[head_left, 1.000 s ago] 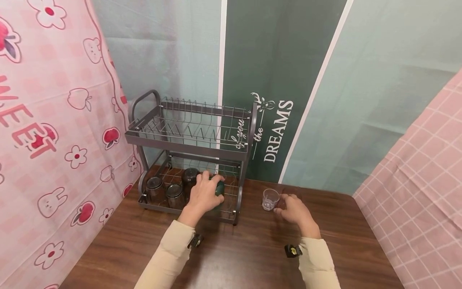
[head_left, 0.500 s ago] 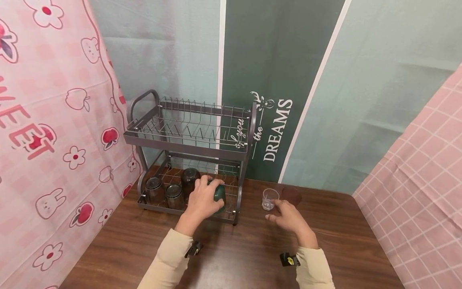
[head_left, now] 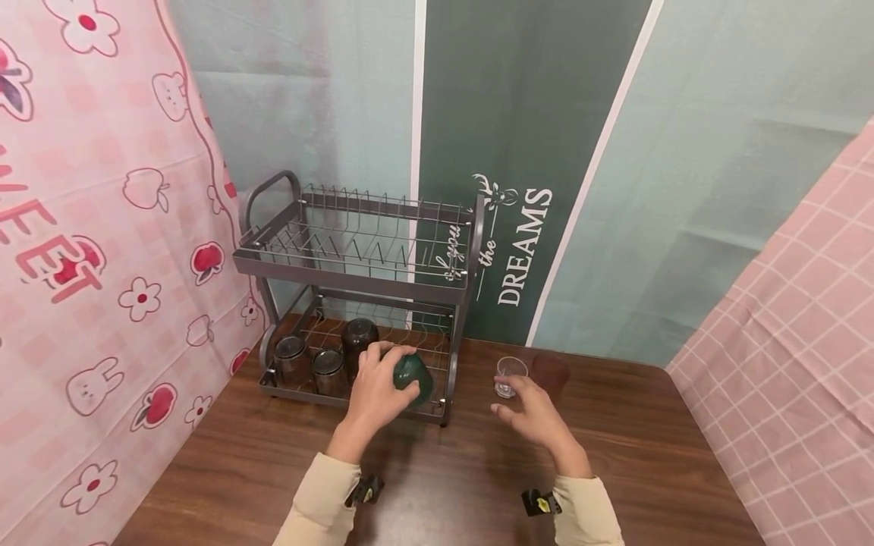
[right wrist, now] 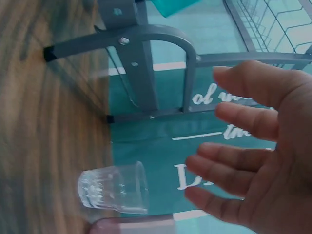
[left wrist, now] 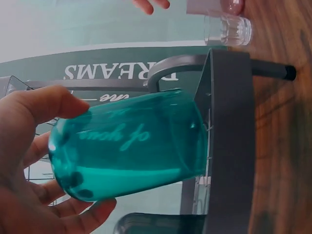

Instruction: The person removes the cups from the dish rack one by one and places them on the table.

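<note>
My left hand (head_left: pixel 378 387) grips a green glass (left wrist: pixel 131 146) around its base end, thumb on one side and fingers on the other. The glass is upside down and slightly tilted, its rim close to the front rail of the rack's lower tier (left wrist: pixel 229 146). Over the table, my right hand (head_left: pixel 539 417) has its fingers spread and holds nothing. Just beyond its fingertips stands a clear faceted glass (right wrist: pixel 117 187), mouth up. A reddish-brown glass (head_left: pixel 550 373) is right beside that one, behind the right hand.
The grey two-tier dish rack (head_left: pixel 355 279) stands at the back left of the wooden table (head_left: pixel 444 485). Upside-down dark glasses (head_left: pixel 330 371) occupy the left part of its lower tier. Wire plate slots fill the upper tier. Printed curtains hang on three sides.
My left hand has drawn slightly left and nearer, leaving more of the green glass in sight. My right hand has moved left and toward me, uncovering the reddish-brown glass.
</note>
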A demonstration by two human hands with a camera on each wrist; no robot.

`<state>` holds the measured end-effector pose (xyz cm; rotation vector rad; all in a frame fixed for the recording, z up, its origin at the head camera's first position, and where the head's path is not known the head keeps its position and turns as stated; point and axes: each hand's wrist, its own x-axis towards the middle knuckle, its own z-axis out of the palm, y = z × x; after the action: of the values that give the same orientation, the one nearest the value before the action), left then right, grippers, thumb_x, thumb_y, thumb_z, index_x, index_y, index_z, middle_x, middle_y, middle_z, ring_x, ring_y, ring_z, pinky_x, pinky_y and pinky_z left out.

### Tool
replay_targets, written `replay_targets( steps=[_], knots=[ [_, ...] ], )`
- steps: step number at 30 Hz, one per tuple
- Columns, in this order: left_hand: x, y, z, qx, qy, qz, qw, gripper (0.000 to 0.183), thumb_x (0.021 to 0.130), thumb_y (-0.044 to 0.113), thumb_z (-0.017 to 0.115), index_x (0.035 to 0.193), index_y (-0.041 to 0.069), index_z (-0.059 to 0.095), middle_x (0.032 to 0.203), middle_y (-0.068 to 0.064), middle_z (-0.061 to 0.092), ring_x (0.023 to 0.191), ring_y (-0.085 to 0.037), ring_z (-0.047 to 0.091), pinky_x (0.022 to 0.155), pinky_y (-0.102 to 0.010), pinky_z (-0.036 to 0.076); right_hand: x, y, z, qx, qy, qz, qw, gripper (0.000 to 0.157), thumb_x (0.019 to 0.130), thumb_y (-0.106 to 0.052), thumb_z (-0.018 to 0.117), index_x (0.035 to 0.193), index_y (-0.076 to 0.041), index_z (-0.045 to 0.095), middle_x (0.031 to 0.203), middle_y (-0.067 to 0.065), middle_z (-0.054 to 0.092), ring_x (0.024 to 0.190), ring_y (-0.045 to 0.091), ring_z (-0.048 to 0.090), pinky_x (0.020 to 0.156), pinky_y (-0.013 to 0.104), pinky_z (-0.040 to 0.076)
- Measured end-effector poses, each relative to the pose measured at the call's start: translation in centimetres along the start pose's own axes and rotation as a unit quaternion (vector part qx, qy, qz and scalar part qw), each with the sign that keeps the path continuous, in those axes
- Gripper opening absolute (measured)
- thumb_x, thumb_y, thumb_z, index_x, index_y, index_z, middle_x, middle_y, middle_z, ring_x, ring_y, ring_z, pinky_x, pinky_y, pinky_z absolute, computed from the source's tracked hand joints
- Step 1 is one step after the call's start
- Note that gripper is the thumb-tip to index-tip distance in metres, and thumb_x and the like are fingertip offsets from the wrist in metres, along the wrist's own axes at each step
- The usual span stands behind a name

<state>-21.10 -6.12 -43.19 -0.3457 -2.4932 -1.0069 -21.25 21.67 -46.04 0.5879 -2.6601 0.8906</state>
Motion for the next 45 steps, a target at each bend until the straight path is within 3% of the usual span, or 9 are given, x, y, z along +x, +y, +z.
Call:
replay_targets(
  steps=[4, 14, 18, 22, 25, 28, 37, 41, 45],
  knots=[
    [-0.5, -0.1, 0.5, -0.031, 0.031, -0.012, 0.999, 0.046, 0.07, 0.019, 0.077, 0.114, 0.018, 0.064, 0.12, -0.012, 0.044, 0.106, -0.031, 0.04, 0.072, -0.05, 0.045, -0.3, 0.1, 1.1, 0.041, 0.031, -0.012, 0.999, 0.042, 0.072, -0.006, 0.077, 0.112, -0.002, 0.064, 0.109, 0.011, 0.062, 0.101, 0.029, 0.058, 0.084, 0.048, 0.044],
    [-1.3, -0.1, 1.9, -0.085, 0.104, -0.033, 0.9904, 0.048, 0.07, 0.024, 0.077, 0.116, 0.019, 0.065, 0.112, -0.008, 0.047, 0.101, -0.025, 0.043, 0.072, -0.048, 0.04, -0.9, -0.6, 2.3, 0.197, 0.053, 0.053, 0.978, 0.04, 0.079, 0.001, 0.071, 0.117, -0.006, 0.06, 0.115, 0.01, 0.06, 0.103, 0.034, 0.057, 0.079, 0.044, 0.048],
    [-1.5, -0.3, 2.4, -0.12, 0.13, -0.027, 0.9838, 0.047, 0.071, 0.021, 0.077, 0.116, 0.016, 0.063, 0.112, -0.008, 0.047, 0.103, -0.024, 0.043, 0.078, -0.048, 0.039, -0.9, -2.5, 1.7, 0.272, 0.069, 0.068, 0.957, 0.039, 0.081, 0.005, 0.067, 0.118, 0.003, 0.057, 0.115, 0.018, 0.059, 0.104, 0.04, 0.055, 0.078, 0.036, 0.049],
    [-1.8, -0.6, 2.8, -0.162, 0.149, -0.024, 0.9753, 0.047, 0.071, 0.017, 0.077, 0.116, 0.013, 0.062, 0.113, -0.009, 0.047, 0.1, -0.022, 0.047, 0.078, -0.046, 0.042, -1.0, -3.7, 1.8, 0.369, 0.079, 0.082, 0.922, 0.039, 0.082, 0.01, 0.063, 0.119, 0.011, 0.052, 0.112, 0.026, 0.056, 0.101, 0.037, 0.057, 0.079, 0.029, 0.049],
    [-2.1, -0.8, 3.1, -0.188, 0.147, -0.031, 0.9707, 0.047, 0.073, 0.015, 0.076, 0.117, 0.012, 0.061, 0.114, -0.009, 0.047, 0.098, -0.022, 0.05, 0.075, -0.044, 0.045, -1.1, -3.5, 2.5, 0.422, 0.085, 0.078, 0.899, 0.041, 0.082, 0.014, 0.06, 0.121, 0.012, 0.049, 0.113, 0.029, 0.053, 0.1, 0.03, 0.058, 0.08, 0.028, 0.049],
    [-2.3, -0.9, 3.3, -0.215, 0.132, -0.041, 0.9668, 0.047, 0.075, 0.013, 0.073, 0.12, 0.011, 0.059, 0.114, -0.01, 0.047, 0.095, -0.021, 0.051, 0.074, -0.04, 0.046, -1.2, -2.9, 3.3, 0.445, 0.089, 0.064, 0.889, 0.045, 0.082, 0.014, 0.059, 0.125, 0.01, 0.046, 0.116, 0.029, 0.051, 0.103, 0.027, 0.058, 0.081, 0.03, 0.049],
    [-2.9, 1.8, 1.3, -0.314, 0.083, -0.058, 0.944, 0.041, 0.082, -0.002, 0.063, 0.121, -0.003, 0.052, 0.109, -0.022, 0.047, 0.094, -0.031, 0.051, 0.073, -0.038, 0.049, -1.1, -2.5, 4.0, 0.454, 0.074, 0.026, 0.888, 0.052, 0.085, 0.007, 0.058, 0.133, 0.003, 0.04, 0.127, 0.024, 0.047, 0.116, 0.037, 0.048, 0.084, 0.032, 0.047],
    [-3.2, 1.7, 1.5, -0.333, 0.067, -0.063, 0.9383, 0.041, 0.083, -0.001, 0.061, 0.123, -0.001, 0.051, 0.111, -0.02, 0.047, 0.092, -0.027, 0.05, 0.066, -0.031, 0.049, -1.2, -2.4, 4.2, 0.468, 0.065, 0.01, 0.881, 0.056, 0.085, 0.008, 0.058, 0.136, 0.001, 0.038, 0.13, 0.026, 0.044, 0.118, 0.032, 0.047, 0.086, 0.034, 0.046],
    [-3.4, 1.8, 1.9, -0.354, 0.053, -0.058, 0.932, 0.041, 0.084, -0.003, 0.059, 0.124, -0.001, 0.049, 0.115, -0.019, 0.047, 0.094, -0.026, 0.05, 0.069, -0.033, 0.05, -1.2, -2.6, 4.3, 0.482, 0.056, 0.009, 0.875, 0.059, 0.083, 0.007, 0.06, 0.137, -0.001, 0.038, 0.131, 0.027, 0.043, 0.12, 0.039, 0.042, 0.087, 0.035, 0.046]
  ],
)
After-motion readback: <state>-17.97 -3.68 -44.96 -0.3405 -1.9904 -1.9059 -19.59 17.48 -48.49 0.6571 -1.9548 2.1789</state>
